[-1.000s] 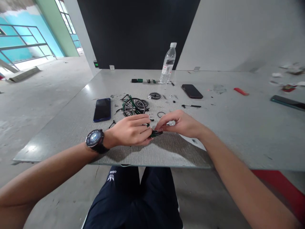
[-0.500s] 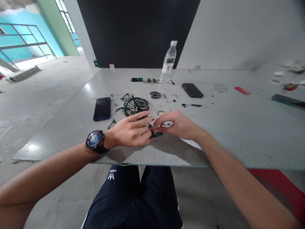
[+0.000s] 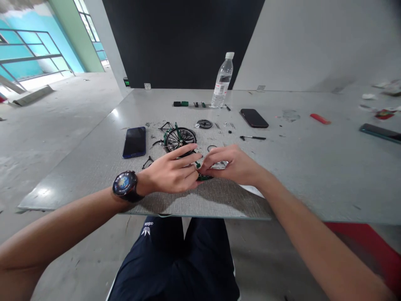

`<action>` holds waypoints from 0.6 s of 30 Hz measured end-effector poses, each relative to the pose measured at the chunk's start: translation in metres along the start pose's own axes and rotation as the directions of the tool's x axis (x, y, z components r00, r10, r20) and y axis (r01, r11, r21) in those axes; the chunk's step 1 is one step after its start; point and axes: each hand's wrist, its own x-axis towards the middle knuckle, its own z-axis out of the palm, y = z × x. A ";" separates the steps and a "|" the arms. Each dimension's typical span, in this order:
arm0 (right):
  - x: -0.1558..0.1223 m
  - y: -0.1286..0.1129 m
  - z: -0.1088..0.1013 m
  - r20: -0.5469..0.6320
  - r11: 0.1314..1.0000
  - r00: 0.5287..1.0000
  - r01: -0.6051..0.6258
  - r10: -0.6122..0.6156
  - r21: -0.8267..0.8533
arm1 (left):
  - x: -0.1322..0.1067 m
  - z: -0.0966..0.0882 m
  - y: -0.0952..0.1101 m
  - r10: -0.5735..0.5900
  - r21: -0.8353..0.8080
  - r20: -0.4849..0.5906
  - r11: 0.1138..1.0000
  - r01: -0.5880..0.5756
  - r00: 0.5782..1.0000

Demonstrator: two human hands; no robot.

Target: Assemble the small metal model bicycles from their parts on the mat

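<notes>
In the left hand [image 3: 175, 172] sits a green part [image 3: 205, 178].

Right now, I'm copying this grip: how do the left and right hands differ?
The left hand has some fingers stretched out; the right hand pinches thumb to forefinger. The left wrist wears a watch; the right wrist is bare. Both hands meet at a small green part.

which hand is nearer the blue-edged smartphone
Left: the left hand is to the right of the blue-edged smartphone and closer to the wearer; the right hand is farther right.
</notes>
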 end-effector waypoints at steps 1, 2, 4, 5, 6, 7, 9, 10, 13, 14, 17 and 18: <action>0.000 -0.001 0.000 -0.001 1.000 1.000 0.006 -0.006 -0.012 | 0.000 0.000 0.000 0.000 -0.001 0.000 1.000 0.000 1.000; 0.000 -0.002 -0.001 0.003 1.000 1.000 0.008 -0.008 -0.022 | 0.000 0.000 0.000 0.003 -0.002 0.000 1.000 -0.003 1.000; 0.000 -0.003 -0.002 0.020 0.999 1.000 0.008 -0.007 -0.036 | 0.001 0.000 0.000 0.011 -0.006 -0.001 1.000 -0.011 1.000; -0.001 -0.002 -0.002 0.030 0.999 1.000 0.008 -0.007 -0.041 | 0.001 0.000 0.000 0.014 -0.008 -0.001 1.000 -0.014 1.000; -0.001 -0.002 -0.003 0.038 0.999 0.999 0.008 -0.007 -0.044 | 0.001 0.000 -0.001 0.016 -0.010 -0.001 1.000 -0.016 1.000; -0.001 -0.002 -0.003 0.043 0.999 0.999 0.009 -0.007 -0.047 | 0.001 0.000 -0.001 0.016 -0.012 -0.003 1.000 -0.016 1.000; -0.001 -0.001 -0.004 0.047 0.999 0.999 0.010 -0.007 -0.054 | 0.002 0.000 -0.001 0.017 -0.016 -0.007 1.000 -0.017 1.000; -0.001 -0.001 -0.004 0.048 0.998 0.999 0.011 -0.008 -0.057 | 0.002 0.000 -0.001 0.017 -0.017 -0.008 1.000 -0.017 1.000; -0.001 -0.002 -0.004 0.052 0.998 0.999 0.014 -0.010 -0.064 | 0.001 0.001 -0.001 0.014 -0.022 -0.010 1.000 -0.014 1.000; -0.001 -0.002 -0.003 0.052 0.998 0.999 0.013 -0.009 -0.066 | 0.001 0.001 -0.001 0.014 -0.023 -0.008 1.000 -0.014 1.000; -0.001 -0.004 -0.003 0.052 0.998 0.999 -0.004 0.007 -0.066 | 0.001 0.000 -0.001 0.026 -0.015 0.006 1.000 -0.026 1.000; -0.001 -0.004 -0.003 0.052 0.998 0.999 -0.008 0.012 -0.065 | 0.001 -0.001 -0.001 0.030 -0.009 0.010 1.000 -0.030 0.999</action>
